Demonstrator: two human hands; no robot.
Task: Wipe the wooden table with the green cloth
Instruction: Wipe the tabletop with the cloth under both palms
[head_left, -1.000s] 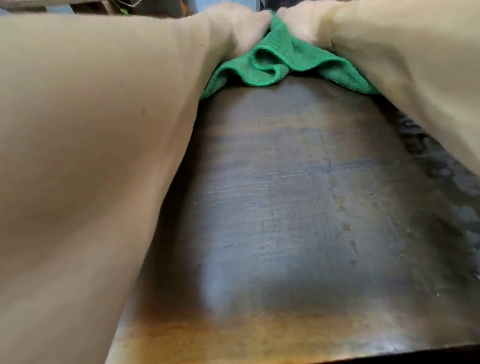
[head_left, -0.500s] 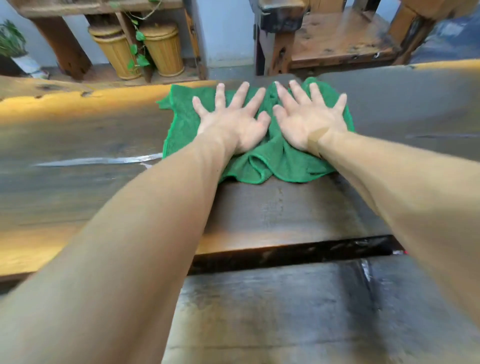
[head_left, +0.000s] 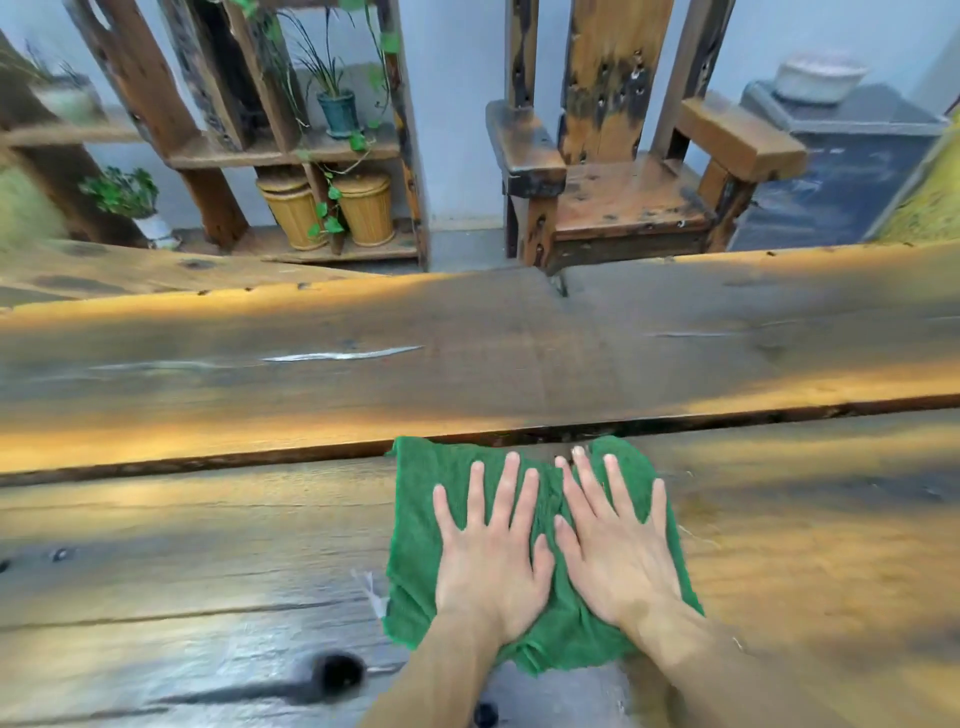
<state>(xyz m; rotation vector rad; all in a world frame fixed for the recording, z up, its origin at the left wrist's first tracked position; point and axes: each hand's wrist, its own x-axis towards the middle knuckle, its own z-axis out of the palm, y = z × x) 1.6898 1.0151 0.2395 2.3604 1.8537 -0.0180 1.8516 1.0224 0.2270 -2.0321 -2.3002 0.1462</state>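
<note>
Green cloth (head_left: 519, 613) lies spread on the near plank of the table (head_left: 208, 545), its far edge just short of the dark gap between the 2 planks. In the head view, the only 1 given, the left hand (head_left: 491, 551) and right hand (head_left: 613, 545) press flat on it side by side, fingers straight and splayed, gripping nothing. This looks like mid-wipe: both palms bear down for a stroke. The next move likely calls for steady downward pressure while sliding the cloth over unwiped wood, keeping it from bunching at the near hem, where it already wrinkles. Motion blur smears the tabletop, so wet and dry patches are hard to tell apart. Both forearms are cut off at the bottom, and the table runs out of frame on each side.
</note>
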